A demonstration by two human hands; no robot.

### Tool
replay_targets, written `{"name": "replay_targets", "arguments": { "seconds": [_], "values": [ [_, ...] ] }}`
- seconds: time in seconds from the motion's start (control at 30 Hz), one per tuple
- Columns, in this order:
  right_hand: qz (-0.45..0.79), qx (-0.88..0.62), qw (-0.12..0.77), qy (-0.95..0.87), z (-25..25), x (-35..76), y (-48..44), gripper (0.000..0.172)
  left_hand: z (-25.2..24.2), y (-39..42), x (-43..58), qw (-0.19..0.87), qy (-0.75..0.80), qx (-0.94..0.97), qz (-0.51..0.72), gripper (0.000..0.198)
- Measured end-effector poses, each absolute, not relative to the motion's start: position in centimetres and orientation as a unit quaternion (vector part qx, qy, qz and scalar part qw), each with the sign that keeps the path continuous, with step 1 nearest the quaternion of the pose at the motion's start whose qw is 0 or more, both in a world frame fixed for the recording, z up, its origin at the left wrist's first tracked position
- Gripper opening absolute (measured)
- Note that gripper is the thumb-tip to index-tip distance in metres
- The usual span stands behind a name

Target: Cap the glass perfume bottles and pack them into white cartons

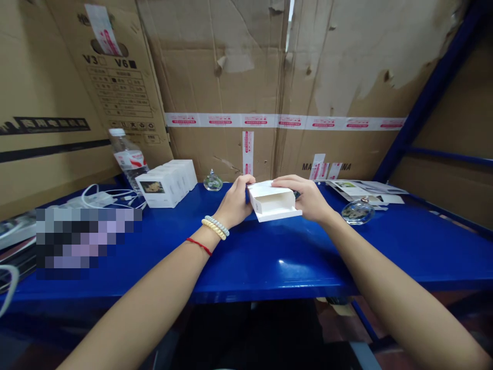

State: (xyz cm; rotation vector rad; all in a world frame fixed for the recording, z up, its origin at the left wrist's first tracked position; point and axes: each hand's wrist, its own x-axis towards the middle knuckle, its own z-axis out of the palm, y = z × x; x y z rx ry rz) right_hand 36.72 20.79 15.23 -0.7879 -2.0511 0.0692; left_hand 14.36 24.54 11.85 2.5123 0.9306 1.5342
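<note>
Between both hands, above the blue table, is a small white cardboard box (274, 191). Its near end is open, with a flap folded down toward me, and its inside looks hollow. My left hand (236, 200) grips the box's left side, fingers curled behind it. On the right, my right hand (304, 195) holds the top and right side with its fingers bent over. To the right of that hand stands a clear glass bottle (359, 211) with a small metal top. A similar glass bottle (212, 181) stands farther back, left of the box.
A row of white boxes (156, 192) stands at the back left, beside a plastic water bottle (129, 156). White cables (100, 198) lie on the left. Flat printed card sheets (365, 190) rest at the back right. Cardboard panels (223, 92) wall the back of the blue table (254, 262).
</note>
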Motion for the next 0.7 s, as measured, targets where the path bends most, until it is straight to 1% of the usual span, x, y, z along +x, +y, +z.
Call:
{"name": "replay_targets", "arguments": {
  "seconds": [0.1, 0.27, 0.4, 0.5, 0.6, 0.7],
  "values": [
    [0.056, -0.332, 0.441, -0.832, 15.0, 36.8, 21.0, 0.033, 11.7, 24.5, 14.6, 0.042, 0.293, 0.811, 0.505, 0.054],
    [0.176, -0.379, 0.457, -0.785, 14.3, 36.3, 21.3, 0.048, 11.6, 23.9, 15.5, 0.031, 0.256, 0.767, 0.587, 0.077],
    [0.241, -0.386, 0.474, -0.754, 13.6, 35.6, 21.7, 0.051, 11.5, 23.3, 16.0, 0.042, 0.3, 0.788, 0.536, 0.094],
    [0.276, -0.38, 0.462, -0.753, 13.2, 35.0, 21.8, 0.052, 11.2, 23.4, 16.4, 0.063, 0.335, 0.789, 0.512, 0.108],
    [0.263, -0.374, 0.429, -0.779, 13.4, 34.8, 21.3, 0.048, 11.0, 23.8, 16.7, 0.087, 0.349, 0.769, 0.528, 0.106],
    [0.156, -0.39, 0.41, -0.809, 14.6, 35.5, 20.6, 0.038, 11.3, 23.9, 16.5, 0.095, 0.35, 0.753, 0.549, 0.102]
  ]
}}
